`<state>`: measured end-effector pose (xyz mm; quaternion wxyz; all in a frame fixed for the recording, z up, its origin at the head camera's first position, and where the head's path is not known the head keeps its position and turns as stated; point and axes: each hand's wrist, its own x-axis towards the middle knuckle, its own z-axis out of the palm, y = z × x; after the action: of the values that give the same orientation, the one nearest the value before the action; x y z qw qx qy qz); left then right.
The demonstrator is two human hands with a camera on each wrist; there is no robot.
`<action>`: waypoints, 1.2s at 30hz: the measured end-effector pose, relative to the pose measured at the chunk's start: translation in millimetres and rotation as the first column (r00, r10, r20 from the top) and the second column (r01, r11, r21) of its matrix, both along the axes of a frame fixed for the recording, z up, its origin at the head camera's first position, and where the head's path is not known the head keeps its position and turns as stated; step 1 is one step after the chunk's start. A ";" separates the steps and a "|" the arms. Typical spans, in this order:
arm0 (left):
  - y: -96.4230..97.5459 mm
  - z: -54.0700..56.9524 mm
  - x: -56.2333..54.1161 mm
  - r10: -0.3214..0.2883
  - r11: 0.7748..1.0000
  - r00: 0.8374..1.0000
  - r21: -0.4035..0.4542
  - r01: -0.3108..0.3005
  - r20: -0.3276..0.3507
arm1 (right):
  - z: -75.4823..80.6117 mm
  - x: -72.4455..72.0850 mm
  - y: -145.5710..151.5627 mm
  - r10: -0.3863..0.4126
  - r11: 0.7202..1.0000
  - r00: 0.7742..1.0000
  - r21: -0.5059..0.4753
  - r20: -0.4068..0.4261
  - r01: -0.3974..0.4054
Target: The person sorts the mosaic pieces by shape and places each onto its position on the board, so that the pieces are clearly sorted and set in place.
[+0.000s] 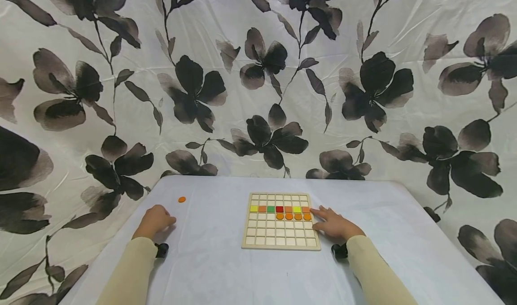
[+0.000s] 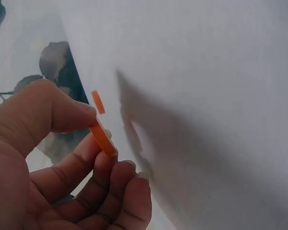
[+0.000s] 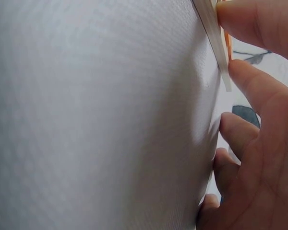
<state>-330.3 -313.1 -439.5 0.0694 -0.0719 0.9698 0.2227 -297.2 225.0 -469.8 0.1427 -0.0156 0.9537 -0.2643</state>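
Between thumb and fingertips my left hand [image 1: 155,221] pinches an orange disc [image 2: 103,139], held just above the white tabletop. A second orange disc [image 1: 181,199] lies flat on the table beyond that hand. A pale wooden grid board [image 1: 259,232] sits right of centre. Across one of its rows runs a line of coloured squares [image 1: 271,209] in yellow, orange, green and red. Several orange discs [image 1: 288,216] fill the right part of the row below. My right hand [image 1: 336,223] touches the board's right edge with thumb and index finger, its fingers spread and fairly straight.
White cloth covers the table [image 1: 210,269]. Behind it hangs a floral curtain [image 1: 226,103], reaching down to the table's far edge and along both sides. Dark wrist cameras sit at the left wrist [image 1: 162,250] and right wrist [image 1: 339,251].
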 end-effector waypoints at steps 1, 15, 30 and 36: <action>1.3 0.1 0.3 0.002 1.000 1.000 0.009 -0.003 0.007 | 0.5 -0.1 -0.1 0.001 1.000 1.000 0.003 -0.001 -0.001; 27.4 -1.2 -2.7 -0.001 0.997 1.000 0.080 0.002 -0.017 | 2.8 -1.1 0.2 0.005 1.000 1.000 0.004 -0.008 -0.005; 63.0 12.9 0.0 -0.081 0.994 0.989 0.066 0.089 -0.121 | 0.2 -0.4 1.1 -0.008 1.000 1.000 -0.005 0.012 0.008; 75.4 11.6 -4.7 -0.104 0.989 0.985 0.091 0.117 -0.141 | 0.5 -1.4 2.4 0.000 1.000 1.000 -0.007 0.004 0.000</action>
<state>-335.0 -237.7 -427.9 0.0190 0.0008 0.9625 0.2705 -298.6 227.4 -469.4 0.1447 -0.0156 0.9525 -0.2676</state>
